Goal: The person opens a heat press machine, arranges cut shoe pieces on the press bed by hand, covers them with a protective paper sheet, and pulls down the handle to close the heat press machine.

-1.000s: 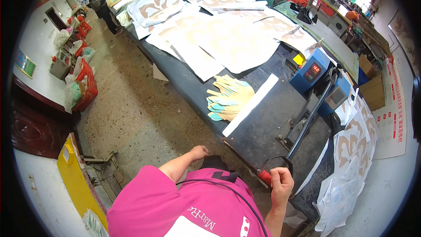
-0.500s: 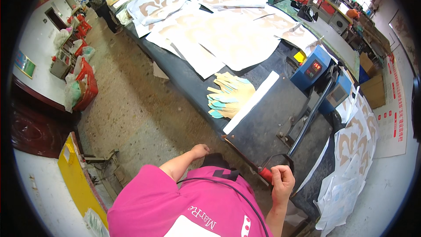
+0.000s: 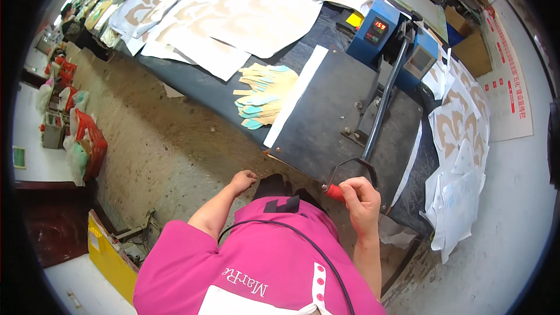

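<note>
My right hand (image 3: 360,198) is closed at the red grip of the heat press handle (image 3: 334,192), its fingers curled against the grip's right end. From there a long black lever (image 3: 382,111) runs up to the blue housing of the heat press (image 3: 373,32), which has a lit red display. The dark flat plate (image 3: 315,116) of the press is lowered, with a white strip (image 3: 296,96) showing along its left edge. A pile of tan and turquoise gloves (image 3: 265,94) lies beside that strip. My left hand (image 3: 244,181) hangs by my waist, fingers curled, with nothing visible in it.
White sheets with tan printed shapes (image 3: 262,20) cover the far table. More printed sheets (image 3: 458,134) hang over its right end. Red crates (image 3: 90,146) stand along the left wall, and a yellow board (image 3: 111,262) leans at lower left. Another person (image 3: 81,35) stands at far left.
My view has turned, so the table and press sit further left and higher in the picture. My right hand stays at the red grip; my left hand still hangs by my waist.
</note>
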{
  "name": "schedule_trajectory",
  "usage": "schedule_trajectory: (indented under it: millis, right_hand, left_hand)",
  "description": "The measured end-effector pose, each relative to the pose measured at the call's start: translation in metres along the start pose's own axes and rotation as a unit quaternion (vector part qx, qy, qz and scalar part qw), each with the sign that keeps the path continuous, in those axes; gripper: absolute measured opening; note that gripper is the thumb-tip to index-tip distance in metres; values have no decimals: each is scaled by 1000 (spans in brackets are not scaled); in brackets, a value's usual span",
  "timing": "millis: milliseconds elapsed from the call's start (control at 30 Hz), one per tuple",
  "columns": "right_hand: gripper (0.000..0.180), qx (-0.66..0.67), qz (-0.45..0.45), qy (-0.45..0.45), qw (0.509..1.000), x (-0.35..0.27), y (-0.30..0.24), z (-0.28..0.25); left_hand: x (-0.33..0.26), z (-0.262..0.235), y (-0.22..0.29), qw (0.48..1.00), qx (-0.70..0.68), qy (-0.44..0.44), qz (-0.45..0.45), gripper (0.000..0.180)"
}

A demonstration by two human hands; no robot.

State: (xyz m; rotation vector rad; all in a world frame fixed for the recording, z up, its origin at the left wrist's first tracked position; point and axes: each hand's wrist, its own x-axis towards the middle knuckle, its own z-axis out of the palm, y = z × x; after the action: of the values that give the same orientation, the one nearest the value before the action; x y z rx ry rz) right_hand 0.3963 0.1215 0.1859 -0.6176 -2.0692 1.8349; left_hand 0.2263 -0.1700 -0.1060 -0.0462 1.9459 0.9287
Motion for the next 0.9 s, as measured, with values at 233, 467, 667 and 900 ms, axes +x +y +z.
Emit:
schedule_trajectory:
  millis: [233, 467, 667, 900]
  right_hand:
    - [9, 2, -1, 5, 1000, -3, 2, 1]
    - [6, 0, -9, 0, 1000, -4, 3, 1]
    - [6, -7, 4, 11, 1000, -5, -1, 2]
    - [7, 10, 30, 27, 999, 2, -3, 3]
  left_hand:
    - [4, 2, -2, 1000, 21, -8, 8, 19]
    - [11, -2, -6, 1000, 8, -10, 19, 19]
    - [13, -5, -6, 999, 39, 1, 31, 18]
    - [22, -18, -11, 999, 20, -1, 33, 19]
